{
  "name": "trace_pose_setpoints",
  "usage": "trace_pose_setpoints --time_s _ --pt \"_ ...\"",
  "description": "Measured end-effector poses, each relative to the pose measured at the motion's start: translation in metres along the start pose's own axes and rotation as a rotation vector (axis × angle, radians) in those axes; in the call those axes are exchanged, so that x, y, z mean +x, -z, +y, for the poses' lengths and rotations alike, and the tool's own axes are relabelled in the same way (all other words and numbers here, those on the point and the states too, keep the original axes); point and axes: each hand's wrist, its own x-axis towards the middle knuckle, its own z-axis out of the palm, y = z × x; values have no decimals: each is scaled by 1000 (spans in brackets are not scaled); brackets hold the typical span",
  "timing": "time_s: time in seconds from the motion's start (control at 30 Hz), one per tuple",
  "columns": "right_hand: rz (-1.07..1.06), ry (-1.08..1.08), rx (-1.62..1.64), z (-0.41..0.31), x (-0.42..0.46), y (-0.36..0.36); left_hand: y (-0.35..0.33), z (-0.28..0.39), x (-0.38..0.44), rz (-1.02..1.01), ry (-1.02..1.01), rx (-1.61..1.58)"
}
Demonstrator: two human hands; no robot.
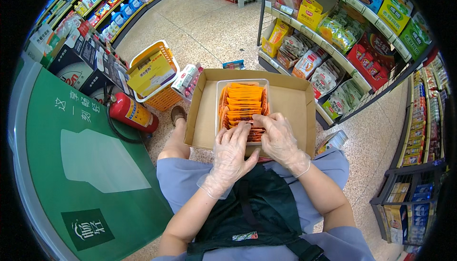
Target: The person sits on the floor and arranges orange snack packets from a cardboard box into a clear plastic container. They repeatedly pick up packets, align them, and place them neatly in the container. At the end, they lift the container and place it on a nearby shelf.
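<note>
A clear plastic container (270, 100) sits in a shallow cardboard tray (294, 105) across my lap. Upright orange sachets (244, 98) fill it in a tightly packed row. Both my hands wear thin transparent gloves. The fingertips of my left hand (232, 154) touch the sachets near the container's closer end, its thumb spread away from the fingers. My right hand (280, 139) bends over the right side of the same end, fingertips among the sachets. Whether it pinches one is hidden by the curled fingers.
An orange-and-white basket (162, 98) holds a yellow carton (151, 73) at left. Beside it are a red fire extinguisher (132, 112) and a green counter panel (96, 161). Shelves of packaged snacks (321, 43) stand at right. Packages (332, 141) lie by my right knee.
</note>
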Motion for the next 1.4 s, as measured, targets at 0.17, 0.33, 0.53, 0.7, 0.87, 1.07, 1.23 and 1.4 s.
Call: trace_pose_setpoints --time_s 0.17,0.33,0.53,0.7,0.87,1.07,1.23,1.4 --pt "-17 -24 -2 -1 -1 3 -2 1 2 -11 45 -6" --pt "29 -27 28 1 1 0 0 -1 2 -2 5 3" --pt "1 -57 -15 -1 3 -1 0 0 1 -1 18 -10" --pt "15 -30 -29 -1 3 0 0 -2 6 22 -28 35" --pt "-14 -45 6 -7 4 4 -5 -4 11 26 29 -89" --pt "10 -41 42 6 5 -1 -3 -8 16 7 -13 -46" --pt "24 -90 0 4 7 0 -1 -8 15 -19 -33 -14" --pt "18 -73 -26 4 7 -3 -1 -10 15 -27 -25 -24"
